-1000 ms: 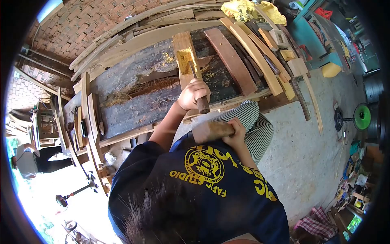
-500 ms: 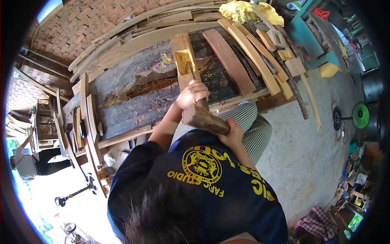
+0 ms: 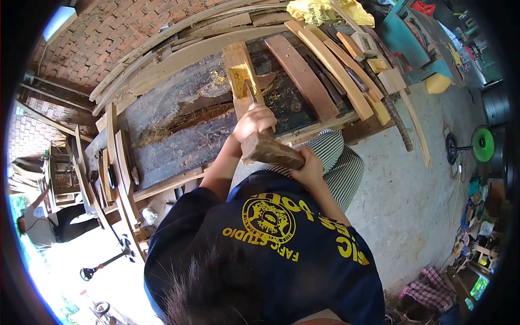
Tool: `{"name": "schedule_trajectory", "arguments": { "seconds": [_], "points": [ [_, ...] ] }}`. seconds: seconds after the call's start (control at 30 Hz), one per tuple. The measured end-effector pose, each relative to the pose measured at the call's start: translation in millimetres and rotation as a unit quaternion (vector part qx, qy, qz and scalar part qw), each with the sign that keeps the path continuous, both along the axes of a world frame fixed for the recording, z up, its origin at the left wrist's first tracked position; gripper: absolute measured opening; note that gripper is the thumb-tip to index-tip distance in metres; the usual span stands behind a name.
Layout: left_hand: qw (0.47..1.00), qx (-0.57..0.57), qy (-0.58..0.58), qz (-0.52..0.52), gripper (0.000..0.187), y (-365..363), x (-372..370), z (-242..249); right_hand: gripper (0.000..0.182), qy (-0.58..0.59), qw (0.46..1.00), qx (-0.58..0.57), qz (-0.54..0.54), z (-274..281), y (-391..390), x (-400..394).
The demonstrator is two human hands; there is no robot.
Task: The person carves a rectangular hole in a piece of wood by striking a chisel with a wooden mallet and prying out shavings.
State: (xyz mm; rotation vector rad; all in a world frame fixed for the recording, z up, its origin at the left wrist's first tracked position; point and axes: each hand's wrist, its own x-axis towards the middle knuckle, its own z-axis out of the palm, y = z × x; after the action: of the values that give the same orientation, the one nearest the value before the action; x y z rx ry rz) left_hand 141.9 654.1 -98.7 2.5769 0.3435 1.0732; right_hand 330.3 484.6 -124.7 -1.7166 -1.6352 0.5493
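My left hand [image 3: 254, 122] is wrapped round the handle of a chisel [image 3: 250, 92]. The blade slants into a rough hollow cut in a pale wooden block [image 3: 235, 57], which lies across the dark workbench [image 3: 173, 122]. In my right hand [image 3: 310, 167] is the narrow end of a wooden mallet [image 3: 270, 152]. Its thick head is right at the butt of the chisel handle, just below my left hand, and overlaps it in this view. Yellow wood chips [image 3: 218, 77] are scattered on the bench left of the block.
A reddish-brown board [image 3: 300, 76] and several pale strips [image 3: 338, 73] lie to the right. Behind them is a yellow bag [image 3: 325, 12]. Long boards line the brick wall [image 3: 124, 32]. On the right stands a green fan [image 3: 482, 143]; at far left there is another person [image 3: 46, 225].
The view has shifted slightly, so the bench and boards sit a little further left. Both hands keep their holds, and the mallet stays close to the chisel handle.
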Motion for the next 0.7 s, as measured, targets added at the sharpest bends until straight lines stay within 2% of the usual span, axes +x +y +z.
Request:
{"name": "schedule_trajectory", "arguments": {
  "seconds": [0.17, 0.23, 0.27, 0.33, 0.43, 0.5, 0.57, 0.6, 0.67, 0.7],
  "points": [
    [1.000, -0.024, 0.002, 0.014, 0.028, -0.4, 1.3, -2.4, 0.042, -0.023, 0.998, 0.059, 0.006, 1.4, -3.9, 1.6],
    [1.000, -0.014, -0.003, 0.017, 0.029, 1.7, 2.0, -4.8, 0.043, 0.054, 0.974, 0.214, 0.046, -11.9, -0.6, 2.1],
    [1.000, -0.008, -0.008, 0.016, 0.030, 0.5, 1.6, -5.0, 0.043, 0.056, 0.975, 0.212, 0.046, -8.7, 1.4, 0.8],
    [1.000, 0.021, -0.002, 0.010, 0.032, 2.5, 0.9, -1.7, 0.044, -0.038, 0.999, 0.036, 0.003, 6.9, 8.5, -0.2],
    [0.998, -0.045, 0.016, 0.031, 0.031, -5.6, 0.7, 13.8, 0.043, -0.049, 0.998, 0.036, 0.006, 21.3, 4.7, -0.8],
    [0.999, -0.033, 0.008, 0.024, 0.031, -2.4, 2.3, 4.5, 0.043, -0.047, 0.998, 0.040, 0.013, 20.4, 6.6, -0.4],
    [0.999, -0.026, 0.000, 0.027, 0.030, -2.0, 1.6, 0.1, 0.042, 0.041, 0.983, 0.172, 0.042, 12.3, 9.8, -5.5],
    [0.999, -0.027, 0.002, 0.028, 0.030, -2.3, 1.3, -0.4, 0.042, 0.043, 0.983, 0.171, 0.042, 11.1, 11.1, -7.9],
    [1.000, 0.002, -0.002, 0.025, 0.028, -0.5, 2.8, 0.3, 0.040, -0.017, 0.998, 0.056, 0.001, 12.2, 16.1, -9.3],
    [1.000, -0.001, -0.002, 0.024, 0.027, -1.4, 2.8, 2.5, 0.040, -0.018, 0.998, 0.058, 0.002, 14.9, 16.1, -8.0]
  ]
}}
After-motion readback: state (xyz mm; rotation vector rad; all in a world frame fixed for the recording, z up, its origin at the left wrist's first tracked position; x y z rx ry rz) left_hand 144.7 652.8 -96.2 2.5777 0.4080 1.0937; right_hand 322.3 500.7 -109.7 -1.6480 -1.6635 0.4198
